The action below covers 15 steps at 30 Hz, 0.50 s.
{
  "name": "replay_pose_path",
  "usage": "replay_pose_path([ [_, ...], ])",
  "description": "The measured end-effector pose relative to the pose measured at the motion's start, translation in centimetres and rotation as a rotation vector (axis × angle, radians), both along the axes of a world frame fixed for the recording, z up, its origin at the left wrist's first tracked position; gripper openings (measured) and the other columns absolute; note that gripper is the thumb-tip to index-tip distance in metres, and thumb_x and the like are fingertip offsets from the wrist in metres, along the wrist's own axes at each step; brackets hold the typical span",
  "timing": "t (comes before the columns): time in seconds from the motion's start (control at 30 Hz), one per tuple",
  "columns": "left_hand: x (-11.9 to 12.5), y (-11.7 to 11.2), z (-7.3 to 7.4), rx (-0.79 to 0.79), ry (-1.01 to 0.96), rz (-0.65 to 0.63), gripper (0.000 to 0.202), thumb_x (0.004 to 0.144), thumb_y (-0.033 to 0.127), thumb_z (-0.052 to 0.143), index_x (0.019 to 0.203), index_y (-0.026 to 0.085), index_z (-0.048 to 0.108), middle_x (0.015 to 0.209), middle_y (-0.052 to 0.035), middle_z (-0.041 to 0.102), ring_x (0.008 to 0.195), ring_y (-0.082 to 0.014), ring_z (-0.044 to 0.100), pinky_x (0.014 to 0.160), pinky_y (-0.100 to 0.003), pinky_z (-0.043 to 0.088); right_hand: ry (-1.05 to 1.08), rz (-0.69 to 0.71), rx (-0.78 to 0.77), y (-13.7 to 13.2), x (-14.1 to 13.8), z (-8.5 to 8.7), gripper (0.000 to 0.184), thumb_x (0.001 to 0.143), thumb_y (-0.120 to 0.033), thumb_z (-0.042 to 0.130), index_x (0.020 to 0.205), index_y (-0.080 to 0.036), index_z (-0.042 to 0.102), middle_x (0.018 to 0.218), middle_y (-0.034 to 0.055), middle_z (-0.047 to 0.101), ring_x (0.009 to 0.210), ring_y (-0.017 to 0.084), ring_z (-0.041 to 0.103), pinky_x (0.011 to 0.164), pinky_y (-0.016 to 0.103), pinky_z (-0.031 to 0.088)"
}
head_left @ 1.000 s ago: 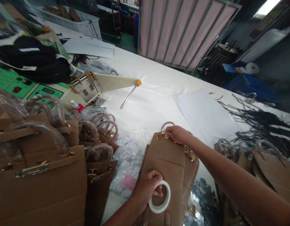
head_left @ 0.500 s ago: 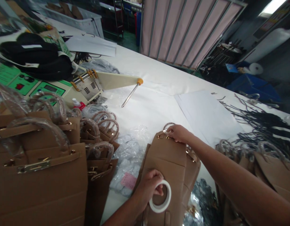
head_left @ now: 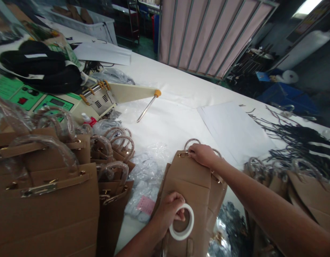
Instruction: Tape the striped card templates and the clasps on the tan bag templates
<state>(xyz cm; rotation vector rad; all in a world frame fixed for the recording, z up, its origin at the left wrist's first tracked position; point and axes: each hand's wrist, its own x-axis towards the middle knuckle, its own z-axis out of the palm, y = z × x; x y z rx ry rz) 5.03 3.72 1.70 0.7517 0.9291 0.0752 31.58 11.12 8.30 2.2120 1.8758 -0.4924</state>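
A brown handbag [head_left: 190, 184] lies flat in front of me, on top of another brown bag whose edge shows at the right. My left hand [head_left: 172, 207] rests over its lower part, fingers curled through a roll of white tape [head_left: 191, 225]. Up at the bag's top edge, my right hand [head_left: 204, 154] is closed near the gold metal fitting [head_left: 183, 154] and the plastic-wrapped handle [head_left: 192, 141]. Its fingertips are partly hidden, so what they pinch cannot be made out.
Brown bags with wrapped handles [head_left: 55, 207] crowd the left, and more bags [head_left: 312, 192] stand at the right. Clear plastic [head_left: 146, 171] lies beside the bag. A screwdriver-like rod [head_left: 146, 109] hangs from the sealing machine's arm [head_left: 135, 93]. Black cords [head_left: 301, 139] lie far right.
My right hand has shifted slightly left along the bag's top edge, its fingers now covering more of the fitting. My left hand and the tape roll have barely moved.
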Motion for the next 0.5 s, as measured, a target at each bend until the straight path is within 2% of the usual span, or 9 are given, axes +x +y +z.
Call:
replay_pose_path([
  [0.17, 0.0, 0.2, 0.6, 0.027, -0.019, -0.027, 0.020, 0.078, 0.038, 0.061, 0.081, 0.018, 0.058, 0.066, 0.0042, 0.062, 0.053, -0.0096, 0.060, 0.060, -0.024, 0.048, -0.019, -0.007, -0.033, 0.9, 0.0, 0.7, 0.016, 0.089, -0.034, 0.061, 0.097, -0.026, 0.073, 0.103, 0.0043, 0.075, 0.092, 0.024, 0.067, 0.070, 0.029, 0.040],
  [0.3, -0.3, 0.0, 2.3, 0.020, -0.054, -0.041, 0.022, 0.076, 0.039, 0.063, 0.080, 0.019, 0.057, 0.063, 0.0050, 0.060, 0.050, -0.0089, 0.055, 0.062, -0.026, 0.050, -0.025, -0.006, -0.021, 0.4, 0.0, 2.7, 0.012, 0.088, -0.034, 0.063, 0.091, -0.025, 0.071, 0.099, 0.0036, 0.075, 0.090, 0.022, 0.066, 0.071, 0.028, 0.040],
  [0.4, -1.2, -0.8, 4.5, 0.026, -0.073, -0.049, 0.029, 0.080, 0.048, 0.064, 0.079, 0.020, 0.055, 0.052, 0.0068, 0.055, 0.042, -0.0081, 0.047, 0.049, -0.021, 0.041, -0.042, -0.003, 0.011, -2.1, -0.3, 5.3, 0.014, 0.091, -0.035, 0.060, 0.094, -0.024, 0.070, 0.104, 0.0047, 0.074, 0.092, 0.021, 0.066, 0.072, 0.028, 0.039],
  [0.5, -2.9, -1.8, 7.2, 0.087, -0.101, -0.122, 0.038, 0.082, 0.058, 0.064, 0.078, 0.021, 0.056, 0.043, 0.0097, 0.043, 0.037, -0.0072, 0.034, 0.042, -0.020, 0.030, -0.098, -0.039, 0.060, -7.3, -1.0, 7.9, 0.016, 0.094, -0.035, 0.056, 0.097, -0.023, 0.067, 0.104, 0.0075, 0.073, 0.091, 0.023, 0.067, 0.070, 0.029, 0.039],
])
